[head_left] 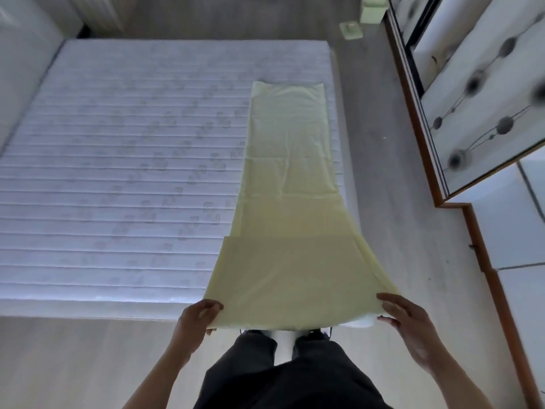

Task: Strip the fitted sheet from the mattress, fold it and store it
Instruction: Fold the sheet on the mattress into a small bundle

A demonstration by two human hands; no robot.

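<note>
Fitted sheet, one pale yellow-green cotton length (287,184), lies folded into a long narrow strip along the right edge of the one bare white quilted mattress (118,160). Its far end stops short of the mattress's far right corner; its near end overhangs the near edge, where we hold it up off the surface. A cross crease shows about halfway along the strip, and a straight layer edge crosses it nearer to us.

We have two hands on it, one at each near corner. Our left hand (198,317) pinches the near left corner, thumb on top and fingers curled beneath the cloth. Our right hand (405,320) grips the near right corner, with the thumb lying over the top of the fabric and the fingers under the edge. The cloth is drawn flat between the two hands.

Below the sheet's near end we see our two dark trouser legs (283,376) and two shoes (317,334) on the pale wood-look floor (88,364). On the floor beyond the mattress's far right corner stand two small pale green blocks (351,30). A wardrobe with dark-spotted white sliding doors (477,93) runs along the right.
</note>
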